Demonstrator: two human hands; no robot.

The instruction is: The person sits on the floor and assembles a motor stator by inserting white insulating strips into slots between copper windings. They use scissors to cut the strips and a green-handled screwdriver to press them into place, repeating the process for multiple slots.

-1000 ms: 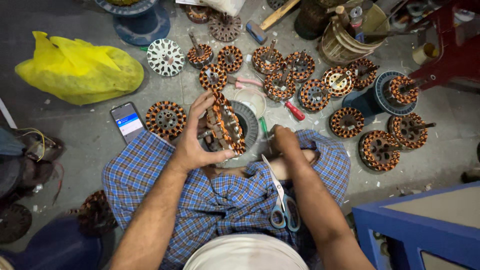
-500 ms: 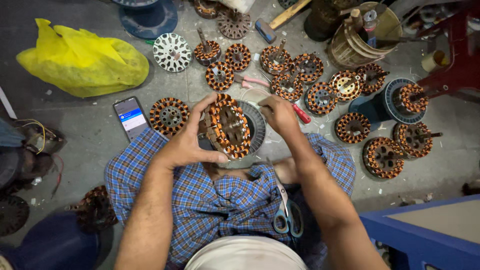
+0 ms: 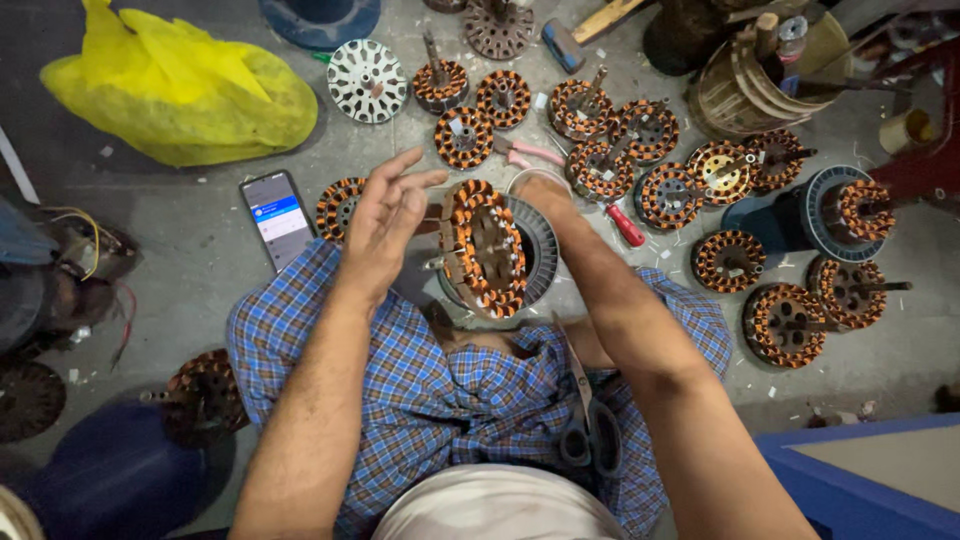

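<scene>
A round motor stator wound with copper wire (image 3: pixel 487 248) stands tilted on edge over my lap. My left hand (image 3: pixel 385 217) is beside its left face with the fingers spread, touching or nearly touching it. My right hand (image 3: pixel 545 195) reaches to the stator's far right side and is mostly hidden behind it, so its grip cannot be judged. A ribbed grey ring (image 3: pixel 535 245) lies behind the stator. Scissors (image 3: pixel 588 425) rest on my blue checked cloth (image 3: pixel 430 390).
Several copper-wound stators (image 3: pixel 670 195) lie across the grey floor ahead and to the right. A phone (image 3: pixel 276 215) lies to the left, a yellow bag (image 3: pixel 180 85) beyond it. A red-handled tool (image 3: pixel 626 225), a wooden spool (image 3: pixel 745 80) and a blue box corner (image 3: pixel 870 470) sit to the right.
The stator has turned from lying nearly flat to standing on edge. My left hand let go of its rim and opened beside it. My right hand rose from my lap to the stator's far side.
</scene>
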